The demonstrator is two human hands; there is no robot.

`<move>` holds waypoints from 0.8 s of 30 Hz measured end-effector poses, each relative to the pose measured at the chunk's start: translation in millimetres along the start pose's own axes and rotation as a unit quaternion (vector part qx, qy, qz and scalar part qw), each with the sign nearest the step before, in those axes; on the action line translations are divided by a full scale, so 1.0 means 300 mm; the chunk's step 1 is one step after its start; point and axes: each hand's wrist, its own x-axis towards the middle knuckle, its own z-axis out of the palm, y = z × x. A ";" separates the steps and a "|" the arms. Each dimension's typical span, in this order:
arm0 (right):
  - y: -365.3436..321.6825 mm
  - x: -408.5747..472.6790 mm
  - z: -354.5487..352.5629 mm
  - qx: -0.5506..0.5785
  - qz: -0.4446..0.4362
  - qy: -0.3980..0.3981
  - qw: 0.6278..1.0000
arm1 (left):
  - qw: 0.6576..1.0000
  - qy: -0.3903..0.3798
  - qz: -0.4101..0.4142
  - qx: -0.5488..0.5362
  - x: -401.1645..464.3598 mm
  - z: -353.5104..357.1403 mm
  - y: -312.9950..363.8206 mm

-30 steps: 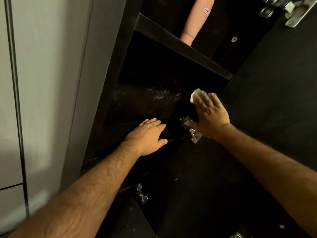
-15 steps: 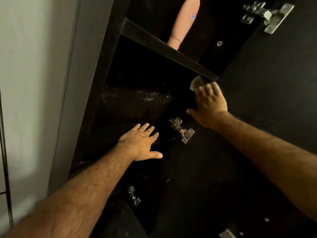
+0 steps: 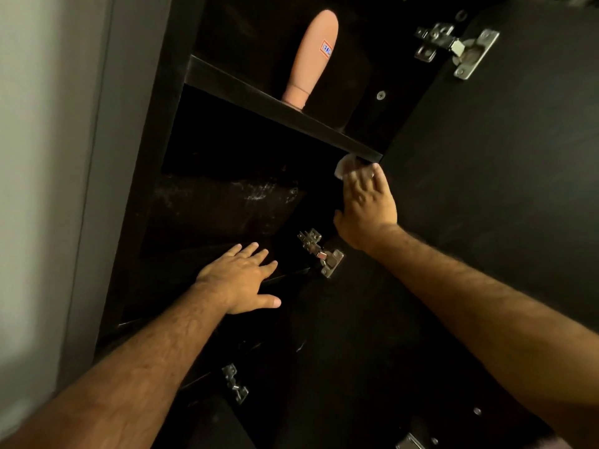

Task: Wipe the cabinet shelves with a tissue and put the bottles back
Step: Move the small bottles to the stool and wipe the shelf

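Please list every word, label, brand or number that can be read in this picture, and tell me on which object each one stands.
Small red-bordered label with blue letters on the peach bottle on the upper shelf: too blurred to read.
No other text shows on the tissue, the hinges or the cabinet door.

I see a pale grey wall point(image 3: 48, 189) well left of my left hand point(image 3: 241, 280), dimly lit. Beyond my right hand point(image 3: 368, 205) swings a black open door point(image 3: 486, 176) with metal hinges point(image 3: 453, 48), everything dark and shadowed
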 end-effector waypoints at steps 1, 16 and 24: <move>0.009 0.000 -0.008 0.001 0.007 -0.001 1.000 | 1.000 0.000 -0.001 0.001 -0.001 0.000 0.000; -0.098 0.056 0.024 0.091 0.072 0.015 0.993 | 1.000 -0.002 -0.005 -0.015 0.010 0.011 -0.003; -0.134 0.139 0.012 0.128 0.071 0.031 0.989 | 1.000 0.005 -0.009 -0.024 0.010 0.010 0.000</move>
